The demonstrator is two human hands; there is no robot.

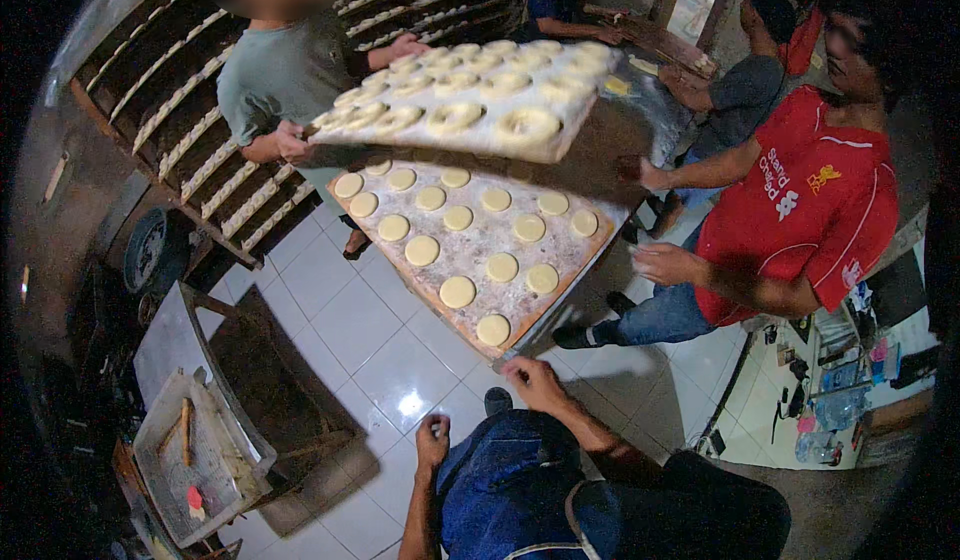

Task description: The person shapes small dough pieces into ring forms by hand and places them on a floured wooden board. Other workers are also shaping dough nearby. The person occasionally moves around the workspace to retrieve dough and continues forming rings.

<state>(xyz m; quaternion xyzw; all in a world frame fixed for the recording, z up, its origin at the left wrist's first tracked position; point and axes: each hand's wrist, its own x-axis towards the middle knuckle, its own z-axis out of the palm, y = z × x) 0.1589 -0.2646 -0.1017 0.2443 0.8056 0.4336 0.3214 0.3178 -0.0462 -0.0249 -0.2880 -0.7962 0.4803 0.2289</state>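
Head view — fingers [522,368] touching board [560,290].

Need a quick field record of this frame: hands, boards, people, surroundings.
left hand: raised, loosely curled, holds nothing, apart from the board
right hand: at the near corner of the lower board, fingers under its edge
lower board: floured, rows of flat dough discs
upper board: carried by a person in a grey shirt, holds ring-shaped dough
other people: person in a red shirt seated at right
surroundings: white tiled floor, wooden rack at left, metal tray lower left
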